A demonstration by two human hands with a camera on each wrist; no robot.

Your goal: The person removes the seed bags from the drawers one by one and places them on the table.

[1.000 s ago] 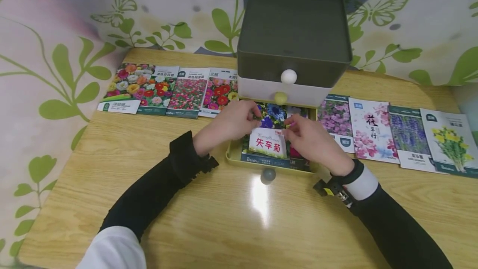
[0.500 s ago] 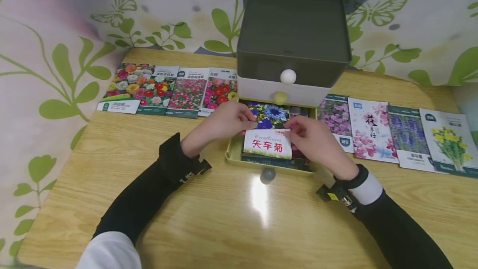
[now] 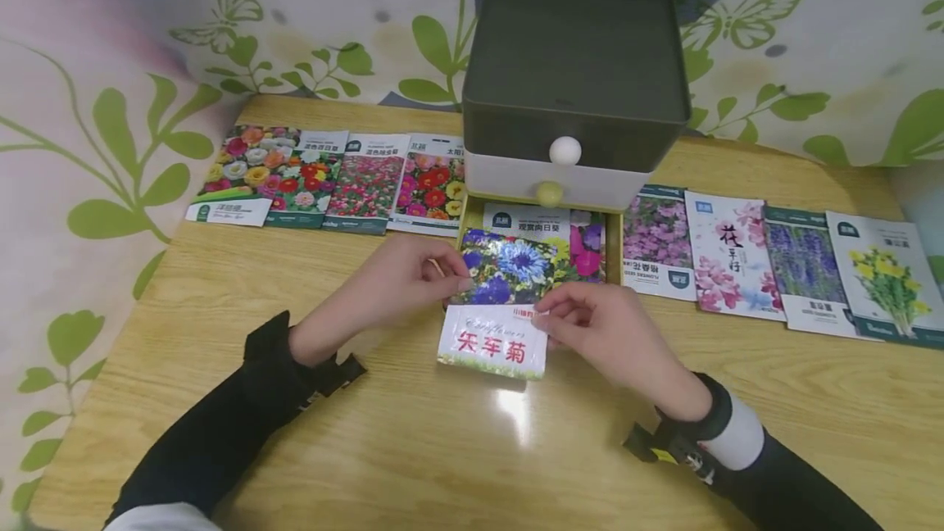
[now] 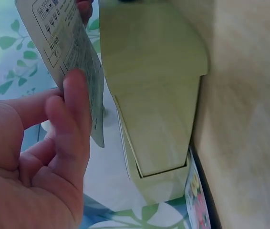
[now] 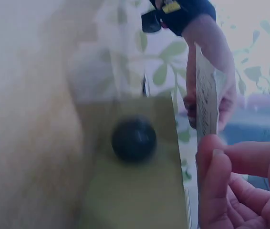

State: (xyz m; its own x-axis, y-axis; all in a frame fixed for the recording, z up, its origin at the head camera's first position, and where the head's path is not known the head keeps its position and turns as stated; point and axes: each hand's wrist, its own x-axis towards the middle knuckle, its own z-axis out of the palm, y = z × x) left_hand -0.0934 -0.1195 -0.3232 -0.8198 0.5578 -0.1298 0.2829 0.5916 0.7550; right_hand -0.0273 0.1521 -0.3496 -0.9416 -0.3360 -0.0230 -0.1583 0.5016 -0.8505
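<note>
A cornflower seed packet (image 3: 496, 341), blue flowers above a white label, is held up by both hands in front of the drawer unit. My left hand (image 3: 394, 281) pinches its left edge between thumb and fingers. The right hand (image 3: 608, 334) pinches the opposite edge. In the left wrist view the printed back of the packet (image 4: 70, 50) shows beside the pulled-out drawer (image 4: 159, 119). A dark round knob (image 5: 134, 140) on the drawer front appears in the right wrist view; the head view hides it behind the packet. More seed packets (image 3: 537, 222) lie inside the drawer.
The drawer unit has a dark top (image 3: 578, 47), a white knob (image 3: 565, 151) and a yellow knob (image 3: 549, 193). Rows of flower seed packets lie left (image 3: 365, 187) and right (image 3: 730, 256) of it on the wooden table (image 3: 354, 441). A patterned backdrop stands behind.
Both hands have lifted the cornflower packet out of the drawer and brought it nearer the person. A sunflower-coloured packet with a white heading is now uncovered in the drawer.
</note>
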